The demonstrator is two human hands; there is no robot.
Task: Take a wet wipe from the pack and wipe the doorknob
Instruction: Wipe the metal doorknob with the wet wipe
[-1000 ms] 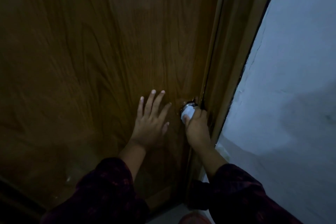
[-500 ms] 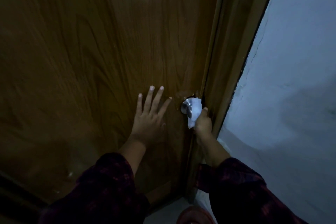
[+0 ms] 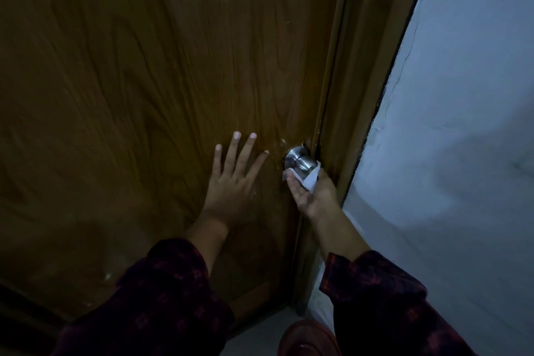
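Change since earlier frame: your right hand [image 3: 313, 192] has rolled from the knob's right side to beneath it, palm now turned up; the wipe has travelled with it, off the top of the knob and onto its underside.
Grip, right: fingers curled around the wet wipe [image 3: 307, 178], cupping it up against the lower face of the doorknob [image 3: 300, 161]. Closed on the wipe, loosely by the look of it.
Grip, left: your left hand [image 3: 235, 179] holds nothing; it lies flat, fingers spread, on the door [image 3: 144, 81] just left of the knob.
Wipe position: bunched between your palm and the knob, one corner poking up on the knob's right.
Knob: bare metal shows on top and at the rose; the door frame [image 3: 355, 95] sits just right of it.
Pack: not in view.
Stage (judged): wiping under way, underside in hand, top and neck possibly still to repeat.
Risk 1: wipe slips out of the cupped palm; cause, a loose upturned hold on a damp, folded sheet against smooth metal.
Risk 2: knuckles scrape the frame; cause, little room between knob and frame as you rotate.
Risk 3: knob turns and the door shifts; cause, twisting force while wiping. Your left hand's brace guards against this.
Risk 4: patches missed; cause, dim light and a bunched wipe covering little surface.
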